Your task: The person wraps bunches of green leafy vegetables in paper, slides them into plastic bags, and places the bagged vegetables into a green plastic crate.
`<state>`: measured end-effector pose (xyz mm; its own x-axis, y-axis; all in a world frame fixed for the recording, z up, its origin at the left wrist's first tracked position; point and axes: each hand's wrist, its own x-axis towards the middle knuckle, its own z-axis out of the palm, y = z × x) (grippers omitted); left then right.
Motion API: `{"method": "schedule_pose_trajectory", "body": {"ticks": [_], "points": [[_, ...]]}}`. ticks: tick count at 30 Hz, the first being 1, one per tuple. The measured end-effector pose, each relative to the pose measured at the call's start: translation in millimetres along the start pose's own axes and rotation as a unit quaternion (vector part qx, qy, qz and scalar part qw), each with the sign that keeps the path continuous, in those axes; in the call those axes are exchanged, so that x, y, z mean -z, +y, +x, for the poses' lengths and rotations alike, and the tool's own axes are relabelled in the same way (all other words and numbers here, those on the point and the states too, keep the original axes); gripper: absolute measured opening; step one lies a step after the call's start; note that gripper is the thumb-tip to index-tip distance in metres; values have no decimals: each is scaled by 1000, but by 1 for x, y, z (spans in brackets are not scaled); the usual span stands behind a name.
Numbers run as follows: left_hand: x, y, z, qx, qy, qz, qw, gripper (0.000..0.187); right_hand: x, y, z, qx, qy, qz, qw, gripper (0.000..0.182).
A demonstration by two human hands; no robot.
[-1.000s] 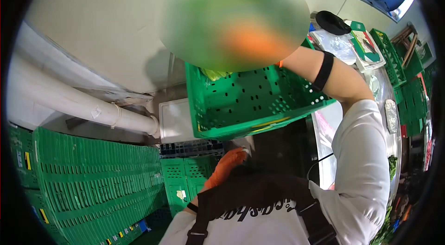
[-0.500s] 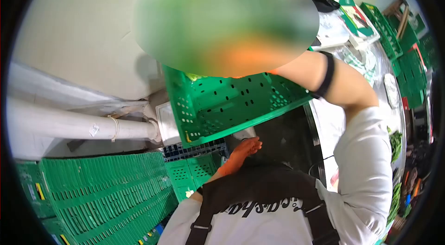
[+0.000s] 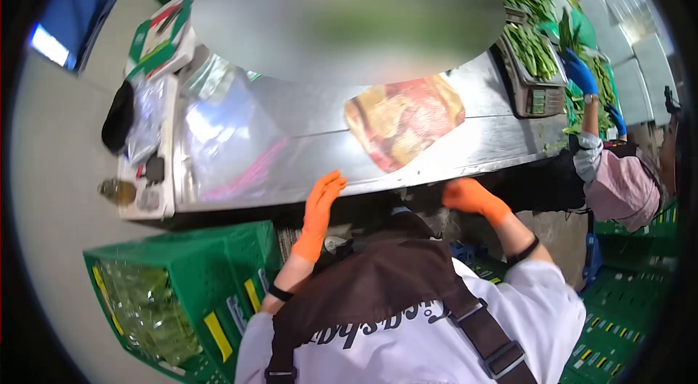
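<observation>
My left hand point(image 3: 321, 209), in an orange glove, hangs by the near edge of the metal table point(image 3: 313, 148). Its fingers are stretched out, and it holds nothing. Across from it, my right hand point(image 3: 474, 198), also orange-gloved, is curled and slightly blurred just off the same edge, with nothing showing in it. On the table between and beyond both hands lies a flat pink and yellow patterned sheet point(image 3: 405, 121). Clear plastic bags point(image 3: 225, 133) with a pink strip are spread on the left part of the tabletop. A blurred oval hides the far middle.
A scale point(image 3: 534, 89) bears leafy greens point(image 3: 529, 52) at the right. Beside it works a person with blue gloves point(image 3: 579, 73). A green crate point(image 3: 207, 268) of bagged greens stands at my lower left. More green crates point(image 3: 618, 311) are at the lower right.
My view has turned from the wall and crate stacks to the metal table. The green crate that was before me is out of sight, and both hands are now low before my body.
</observation>
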<state>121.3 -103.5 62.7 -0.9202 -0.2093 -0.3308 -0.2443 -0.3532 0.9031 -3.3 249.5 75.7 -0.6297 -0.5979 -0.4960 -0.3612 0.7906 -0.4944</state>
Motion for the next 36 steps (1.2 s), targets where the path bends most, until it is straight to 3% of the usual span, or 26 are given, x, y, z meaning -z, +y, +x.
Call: {"method": "schedule_pose_trajectory", "body": {"ticks": [2, 3, 4, 5, 6, 8, 10, 14, 15, 17, 19, 22, 25, 28, 30, 31, 33, 36], "points": [[-49, -21, 64, -96, -66, 197, 973, 44, 25, 63, -53, -164, -89, 10, 982, 28], [-78, -14, 87, -113, -100, 306, 940, 50, 37, 82, -71, -210, -26, 32, 977, 26], [-103, -19, 108, -110, -106, 309, 939, 50, 51, 97, -75, -232, 65, 93, 966, 25], [-124, -27, 130, -189, -118, 481, 848, 52, 61, 116, -69, -235, 123, 108, 958, 27], [-139, -37, 150, -261, -125, 632, 719, 55, 75, 137, -57, -237, 179, 123, 947, 29], [-138, -51, 171, -236, -180, 638, 711, 57, 115, 153, -23, -184, 212, 76, 957, 30], [-124, -44, 174, -248, -259, 660, 660, 56, 154, 160, 15, -109, 259, 60, 958, 28], [-90, -8, 159, -211, -330, 671, 630, 51, 214, 150, 107, -5, 267, 172, 948, 26], [-81, 3, 172, -204, -324, 678, 628, 51, 220, 142, 138, 51, 260, 211, 941, 26], [-63, 32, 218, -170, -281, 653, 682, 49, 231, 112, 199, 118, 209, 345, 907, 29], [-57, 80, 267, -250, -6, 648, 719, 47, 227, 90, 264, 116, 224, 387, 887, 38], [-30, 143, 371, -220, 217, 495, 812, 62, 240, 56, 330, 37, 183, 497, 848, 62], [-34, 186, 438, -155, 251, 429, 854, 78, 238, 60, 396, 15, 220, 510, 831, 67], [-40, 188, 486, -82, 251, 394, 881, 93, 242, 68, 441, 2, 264, 497, 826, 72], [-47, 176, 509, -33, 195, 423, 884, 100, 244, 70, 469, 8, 263, 503, 823, 74], [-59, 173, 513, -27, 195, 421, 885, 100, 240, 71, 486, 17, 266, 497, 826, 76], [-86, 168, 513, 44, 157, 255, 953, 100, 230, 57, 512, 38, 273, 507, 817, 77], [-61, 114, 554, 32, 133, 342, 930, 84, 226, 8, 502, 56, 229, 529, 815, 79]]}}
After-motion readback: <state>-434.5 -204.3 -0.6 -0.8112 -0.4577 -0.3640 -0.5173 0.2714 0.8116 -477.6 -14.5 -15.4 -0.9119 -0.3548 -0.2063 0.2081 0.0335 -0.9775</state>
